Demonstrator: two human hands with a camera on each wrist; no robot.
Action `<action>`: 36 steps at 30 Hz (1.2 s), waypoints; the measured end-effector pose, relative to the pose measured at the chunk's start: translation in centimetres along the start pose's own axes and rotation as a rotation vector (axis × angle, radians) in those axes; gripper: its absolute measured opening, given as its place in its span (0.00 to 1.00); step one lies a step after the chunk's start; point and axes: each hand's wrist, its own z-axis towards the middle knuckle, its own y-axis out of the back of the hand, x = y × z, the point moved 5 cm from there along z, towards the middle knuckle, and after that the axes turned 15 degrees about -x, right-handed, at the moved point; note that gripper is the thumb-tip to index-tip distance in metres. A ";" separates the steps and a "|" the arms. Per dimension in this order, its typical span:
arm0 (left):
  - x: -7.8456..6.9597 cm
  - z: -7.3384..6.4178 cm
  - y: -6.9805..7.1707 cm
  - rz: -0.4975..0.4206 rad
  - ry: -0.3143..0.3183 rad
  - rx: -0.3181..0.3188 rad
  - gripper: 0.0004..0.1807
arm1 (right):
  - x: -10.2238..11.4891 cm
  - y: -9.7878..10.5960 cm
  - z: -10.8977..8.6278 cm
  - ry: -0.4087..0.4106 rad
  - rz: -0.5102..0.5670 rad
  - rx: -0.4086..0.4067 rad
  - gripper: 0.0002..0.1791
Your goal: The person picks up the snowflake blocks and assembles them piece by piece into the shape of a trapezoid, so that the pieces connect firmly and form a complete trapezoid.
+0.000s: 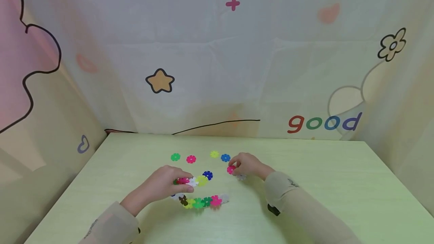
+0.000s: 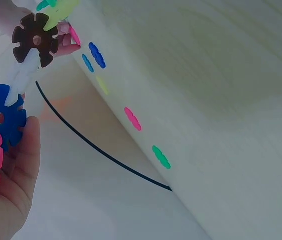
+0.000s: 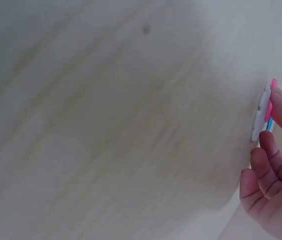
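Note:
My left hand (image 1: 169, 182) grips a bent chain of interlocked plastic snowflake discs (image 1: 198, 203) above the table. One end, with a yellow disc, sticks out from the fingertips; the other part curves below the hand through brown, yellow, green and pink discs to a whitish one. In the left wrist view a blue disc (image 2: 2, 117) and a brown disc (image 2: 35, 40) of the chain show. My right hand (image 1: 246, 164) pinches a pink snowflake disc (image 1: 231, 170) between thumb and finger. A white disc (image 3: 261, 115) lies right beside it, partly under the hand in the head view.
Loose discs lie on the pale table (image 1: 322, 183): green (image 1: 175, 157), pink (image 1: 191, 159), yellow (image 1: 214, 154) and blue (image 1: 225, 157) toward the back, with a dark blue disc (image 1: 208, 175) nearer the left hand. A printed curtain (image 1: 203, 59) hangs behind.

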 end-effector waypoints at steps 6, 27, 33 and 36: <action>-0.1 0.1 -0.1 0.012 -0.016 0.002 0.21 | 0.1 0.1 0.0 0.041 0.007 -0.039 0.09; -1.6 0.9 -0.9 0.035 -0.036 -0.023 0.26 | 2.3 3.5 -4.5 0.068 0.550 -0.025 0.05; -2.1 1.0 -1.1 0.050 -0.047 -0.062 0.26 | 3.9 3.8 -6.2 0.084 0.668 0.049 0.06; -2.5 1.0 -1.2 0.059 -0.063 -0.087 0.25 | 4.4 3.9 -6.7 0.074 0.695 0.066 0.07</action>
